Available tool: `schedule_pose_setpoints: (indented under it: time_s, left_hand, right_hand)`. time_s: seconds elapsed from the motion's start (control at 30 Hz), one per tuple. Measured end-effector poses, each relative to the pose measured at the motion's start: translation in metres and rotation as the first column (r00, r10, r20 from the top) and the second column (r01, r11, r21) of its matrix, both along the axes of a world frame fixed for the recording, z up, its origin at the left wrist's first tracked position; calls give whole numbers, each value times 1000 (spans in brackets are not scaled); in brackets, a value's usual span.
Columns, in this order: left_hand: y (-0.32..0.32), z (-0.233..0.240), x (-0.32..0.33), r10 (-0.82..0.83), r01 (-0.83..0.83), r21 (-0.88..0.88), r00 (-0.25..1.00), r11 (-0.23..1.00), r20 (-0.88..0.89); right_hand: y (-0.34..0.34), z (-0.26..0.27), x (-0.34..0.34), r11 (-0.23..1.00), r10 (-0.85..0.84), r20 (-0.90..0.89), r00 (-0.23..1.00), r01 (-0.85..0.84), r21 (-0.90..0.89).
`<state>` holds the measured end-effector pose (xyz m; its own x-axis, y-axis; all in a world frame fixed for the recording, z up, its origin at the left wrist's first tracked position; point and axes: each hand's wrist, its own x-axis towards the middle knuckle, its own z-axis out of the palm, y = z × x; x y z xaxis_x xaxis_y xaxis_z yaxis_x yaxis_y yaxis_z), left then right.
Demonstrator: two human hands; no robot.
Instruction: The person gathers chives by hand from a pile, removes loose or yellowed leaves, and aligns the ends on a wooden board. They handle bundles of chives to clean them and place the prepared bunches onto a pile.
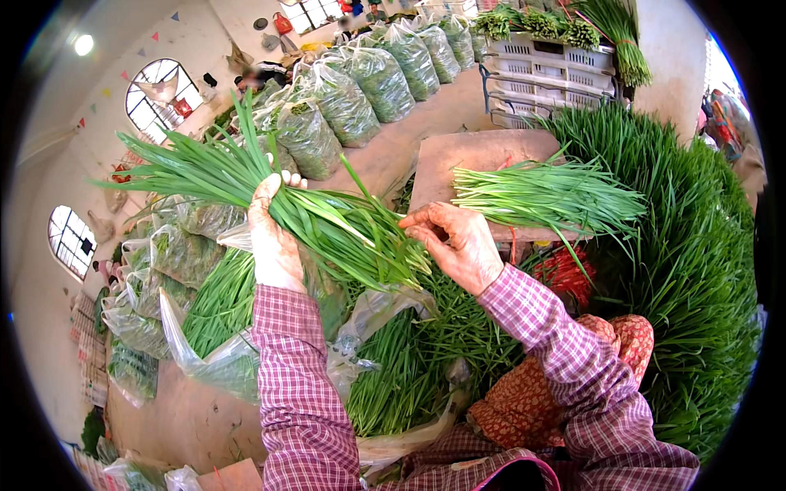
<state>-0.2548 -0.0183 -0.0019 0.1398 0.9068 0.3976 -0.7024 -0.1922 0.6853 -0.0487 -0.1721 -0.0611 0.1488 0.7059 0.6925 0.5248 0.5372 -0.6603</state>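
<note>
My left hand (275, 236) is wrapped around a loose bunch of garlic chives (325, 215), held up in front of me. Its leaf tips fan out to the upper left, and the stem ends point to the lower right. At that lower end, the thumb and forefinger of my right hand (457, 242) touch the edge of the bunch; whether they pinch a stalk is too small to tell. To the right, a pile of chives (540, 190) lies on a board (485, 147). More loose chives (393, 374) lie below my hands, with clear plastic sheeting (424, 439) around them.
Red ties (565, 273) hang below the board. A tall heap of chives (694, 276) rises at my right. An open plastic bag of chives (221, 362) stands left. Filled bags (374, 86) line the floor beyond, beside stacked white crates (552, 77). People are at the back.
</note>
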Motion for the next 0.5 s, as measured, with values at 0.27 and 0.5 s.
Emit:
schedule_pose_setpoints:
  time_s: [0.27,0.5]
  left_hand:
    - [-38,4,21,-50,48,-54,997,997,-52]
    - [-35,-3,6,-29,25,-66,997,998,-68]
  right_hand:
    - [-1,17,-29,960,-271,350,897,276,35]
    - [-6,34,-18,958,-63,416,907,172,-229]
